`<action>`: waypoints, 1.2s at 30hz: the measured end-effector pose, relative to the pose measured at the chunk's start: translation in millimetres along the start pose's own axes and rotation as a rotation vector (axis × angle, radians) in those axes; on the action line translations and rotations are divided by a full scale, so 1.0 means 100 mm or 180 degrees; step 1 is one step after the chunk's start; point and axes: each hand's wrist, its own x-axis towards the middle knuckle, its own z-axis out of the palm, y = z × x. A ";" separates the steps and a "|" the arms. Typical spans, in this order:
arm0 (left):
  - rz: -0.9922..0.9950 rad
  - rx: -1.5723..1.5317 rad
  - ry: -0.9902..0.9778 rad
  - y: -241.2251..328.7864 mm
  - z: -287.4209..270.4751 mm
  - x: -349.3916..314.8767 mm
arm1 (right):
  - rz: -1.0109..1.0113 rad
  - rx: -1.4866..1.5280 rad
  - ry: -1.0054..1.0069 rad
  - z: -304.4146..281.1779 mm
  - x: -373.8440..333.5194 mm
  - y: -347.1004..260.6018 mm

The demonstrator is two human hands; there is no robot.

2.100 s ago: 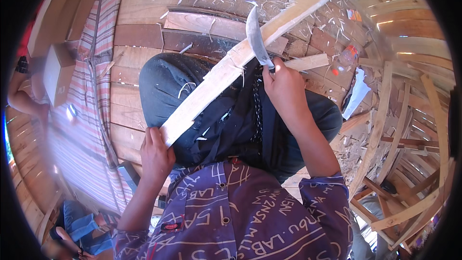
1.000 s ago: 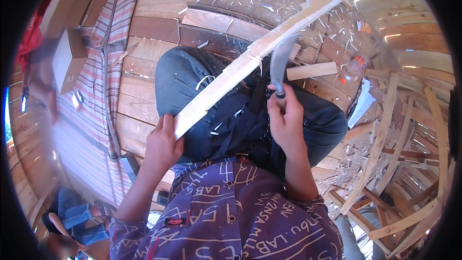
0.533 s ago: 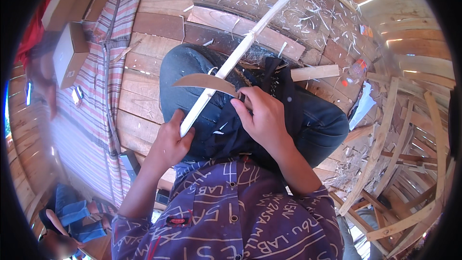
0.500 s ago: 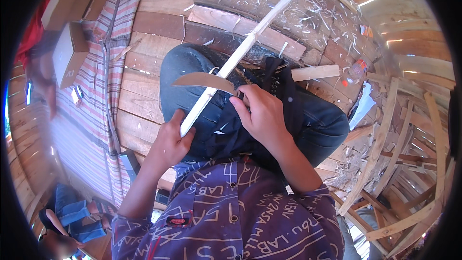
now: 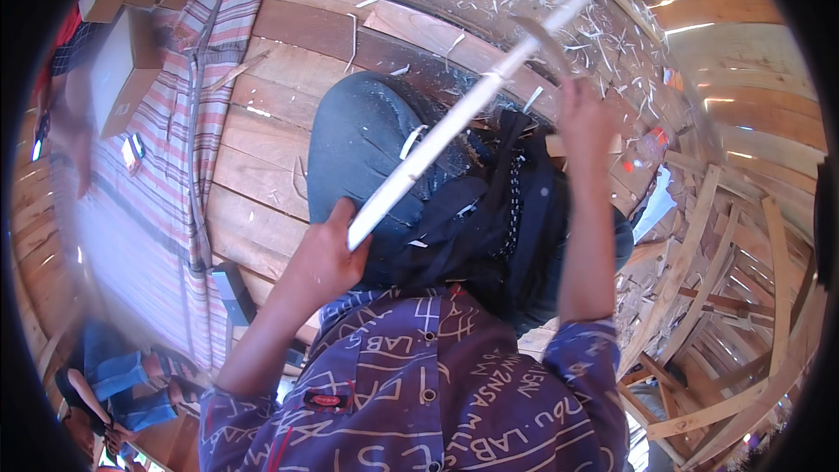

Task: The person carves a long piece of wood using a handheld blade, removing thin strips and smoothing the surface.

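A long pale wooden pole (image 5: 428, 149) runs slantwise from my lap to the far right, its surface whittled white. My left hand (image 5: 328, 253) is closed round its near end, beside my left thigh. In my right hand (image 5: 585, 114), somewhat smeared by motion, is a curved knife (image 5: 549, 45). Its blade lies against or just over the far half of the pole; contact cannot be made out. The knife's handle is hidden in my fingers. A thin shaving (image 5: 412, 142) curls beside the pole above my knee.
Wood shavings (image 5: 603, 44) litter the plank floor, where a flat board (image 5: 437, 35) lies ahead. Wooden frames (image 5: 699, 297) stand at right. At left are a striped cloth (image 5: 188, 122) and cardboard box (image 5: 127, 70). Other people (image 5: 131, 385) sit at the lower left and upper left.
My right hand has carried the curved knife forward and right along the pole, away from my lap. The pole's near end and my left hand have shifted slightly right.
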 end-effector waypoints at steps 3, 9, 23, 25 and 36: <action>0.0125 -0.0048 -0.0036 -0.02 -0.01 0.05 | 0.0054 -0.0247 0.0009 -0.28 0.06 0.19; 0.0210 -0.0257 -0.0182 -0.01 -0.05 0.16 | -0.0325 0.1125 -0.0593 -0.34 -0.59 -0.66; 0.0075 -0.0298 -0.0244 0.00 -0.04 0.09 | 0.0129 -0.0252 -0.0218 -0.28 0.33 0.14; 0.0326 -0.0532 -0.0231 -0.08 -0.02 0.14 | 0.0197 0.0207 -0.0250 -0.30 0.10 0.07; 0.0130 -0.0833 -0.0307 -0.05 0.02 0.17 | -0.1373 0.0208 -0.0271 0.09 -0.31 -0.55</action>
